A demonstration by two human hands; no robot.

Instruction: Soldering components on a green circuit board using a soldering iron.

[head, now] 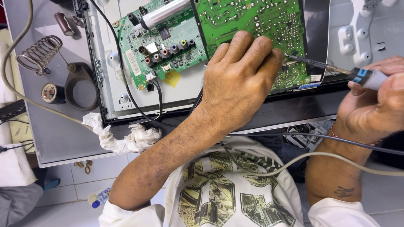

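Note:
My right hand (376, 103) grips a soldering iron (336, 69) with a blue and grey handle; its thin dark tip reaches left to the green circuit board (252, 21) near my left fingertips. My left hand (237, 82) rests knuckles up on that board's lower edge, fingers curled down; whether it pinches anything is hidden. A second green board (162, 42) with coloured round sockets lies to the left, inside the opened back of a flat screen set (109, 88).
A coiled-spring iron stand (42, 52) on a dark round base (80, 84), a small round tin (51, 93) and a crumpled white cloth (126, 138) lie at left. Grey and dark cables (320, 157) cross my lap. A small bottle (100, 198) lies on the tiled floor.

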